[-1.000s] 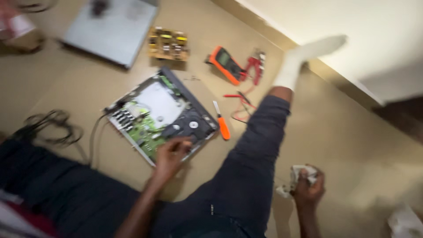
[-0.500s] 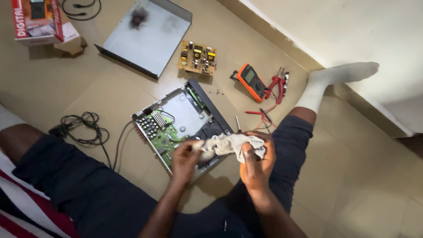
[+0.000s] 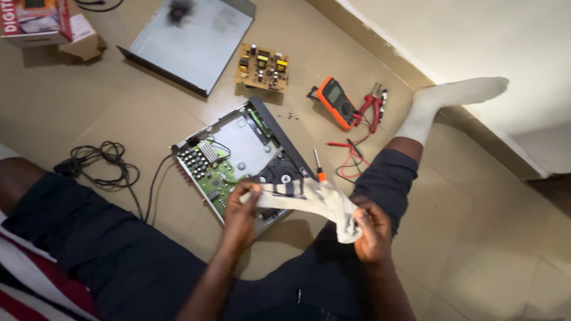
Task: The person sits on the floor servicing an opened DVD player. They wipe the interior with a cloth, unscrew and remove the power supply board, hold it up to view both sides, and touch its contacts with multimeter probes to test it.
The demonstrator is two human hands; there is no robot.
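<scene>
Over open chassis (image 3: 238,139), green PCB (image 3: 217,178) inside, cloth (image 3: 315,199)

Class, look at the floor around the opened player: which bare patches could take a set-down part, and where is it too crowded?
Bare floor lies right of the outstretched leg, and another patch sits between the metal lid and the black cable. Crowded: around the multimeter, its red probes and the screwdriver, beside the open chassis.

Open floor (image 3: 488,238) is left free to the right of the right leg. Passage ahead is blocked by the opened device chassis (image 3: 238,157), with a screwdriver (image 3: 319,169) just beside it. Farther off, the multimeter (image 3: 336,102), circuit board (image 3: 262,66) and metal cover (image 3: 190,38) crowd the floor; a cable tangle (image 3: 98,160) obstructs the left.
</scene>
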